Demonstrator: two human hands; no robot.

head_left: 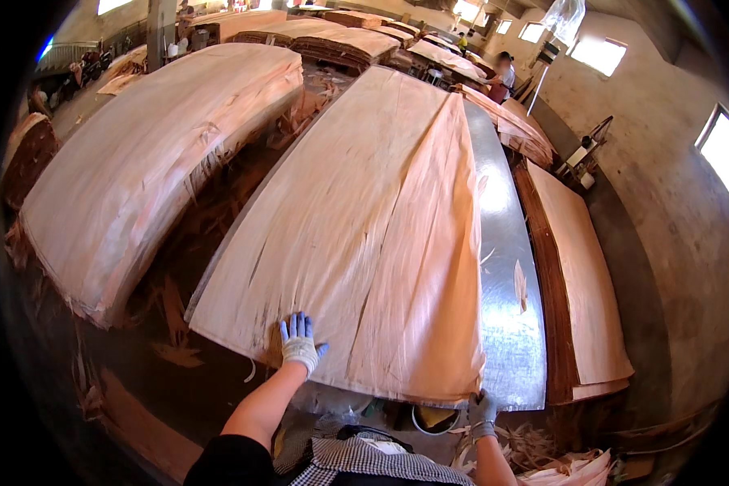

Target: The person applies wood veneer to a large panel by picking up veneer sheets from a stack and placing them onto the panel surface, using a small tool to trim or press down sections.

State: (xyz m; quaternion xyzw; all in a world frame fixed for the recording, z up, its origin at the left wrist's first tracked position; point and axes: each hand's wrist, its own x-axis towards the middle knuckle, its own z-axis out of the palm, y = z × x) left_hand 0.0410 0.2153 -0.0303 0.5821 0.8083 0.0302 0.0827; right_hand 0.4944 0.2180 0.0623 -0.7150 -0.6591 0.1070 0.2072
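A large, pale wood veneer sheet lies over a long metal-topped table. Its right part is a pinker, wrinkled strip of veneer with a raised, buckled edge. Flat on the near left part of the sheet rests my left hand, in a white glove with blue fingers, its fingers spread. At the near right corner my right hand, in a grey glove, pinches the edge of the pinkish veneer. Its fingertips are partly hidden.
A tall veneer stack stands to the left and a lower stack to the right. Under the near edge sits a bucket, with veneer scraps beside it. Another person stands at the far right, among more stacks.
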